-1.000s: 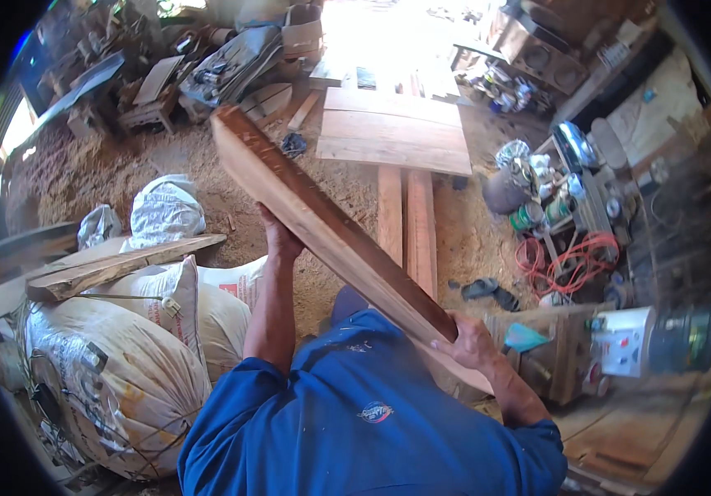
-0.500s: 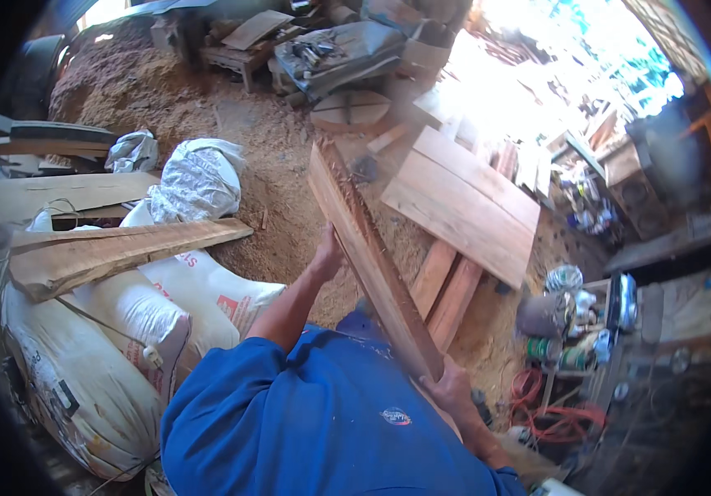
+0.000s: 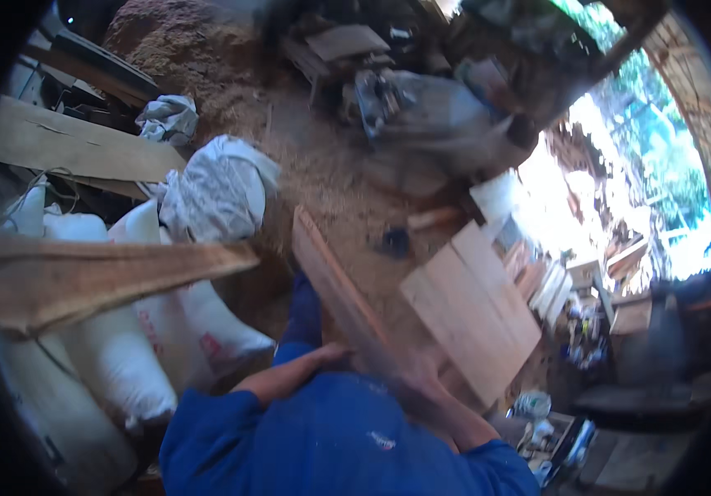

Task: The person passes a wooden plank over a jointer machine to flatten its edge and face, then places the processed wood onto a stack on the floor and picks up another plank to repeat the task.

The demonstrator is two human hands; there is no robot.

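Note:
A long wooden plank (image 3: 340, 291) slants across the space in front of my body, its far end toward the sawdust floor and its near end by my blue shirt. My left hand (image 3: 336, 355) is at the plank's left side and holds it; its fingertips are partly hidden behind the wood. At the near end, my right hand (image 3: 424, 377) grips the plank, smeared by motion. To the right of the plank lies a flat panel of joined boards (image 3: 475, 310).
Stuffed white sacks (image 3: 128, 355) stand at the left, with a rough tapered board (image 3: 116, 277) lying over them. A crumpled white bag (image 3: 223, 186) sits behind. Cluttered tools and containers (image 3: 549, 430) lie at lower right. Sawdust covers the floor (image 3: 322, 178).
The view has turned and tilted, so the surroundings appear shifted. The plank's far end has come lower and closer to my body. Both hands stay on the plank.

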